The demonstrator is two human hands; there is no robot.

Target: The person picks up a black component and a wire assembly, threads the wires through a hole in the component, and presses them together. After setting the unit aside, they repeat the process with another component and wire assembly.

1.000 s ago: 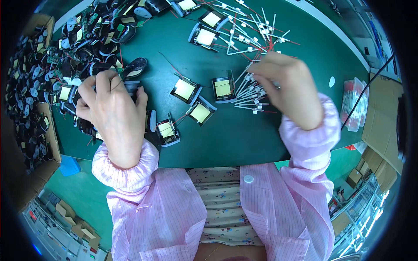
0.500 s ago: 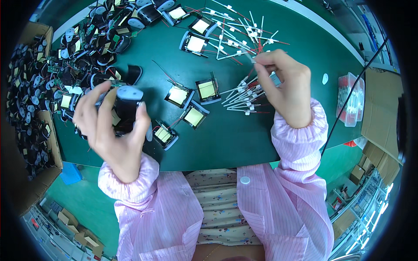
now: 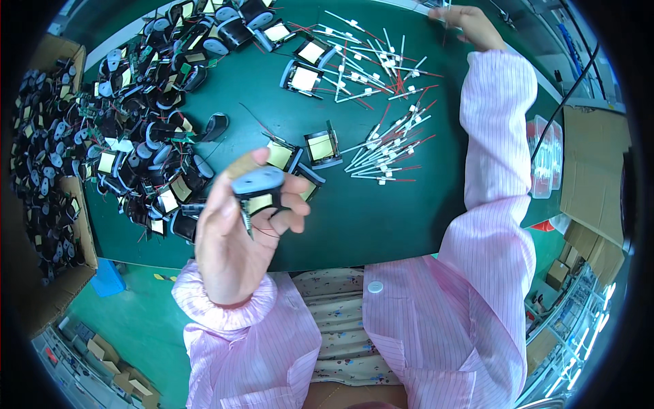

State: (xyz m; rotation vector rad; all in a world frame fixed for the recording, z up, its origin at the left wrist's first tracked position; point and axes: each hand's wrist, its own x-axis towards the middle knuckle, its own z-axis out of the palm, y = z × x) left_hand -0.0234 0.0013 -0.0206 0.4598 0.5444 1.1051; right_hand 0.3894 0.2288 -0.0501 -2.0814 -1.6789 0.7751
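Head view: black housing held in the left hand

Black housing (image 3: pixel 257 182), with its grey-blue end cap, sits in the upturned left hand (image 3: pixel 234 235), digits curled around it, above the table's near side. Just beyond lie similar units with yellow pads (image 3: pixel 321 146). White sticks with red wires (image 3: pixel 382 151) fan out to the right; a heap of housings (image 3: pixel 160 133) spreads left. The right hand (image 3: pixel 477 28) reaches the far edge of the green table (image 3: pixel 368 228), fingers bent; whether they pinch anything cannot be told.
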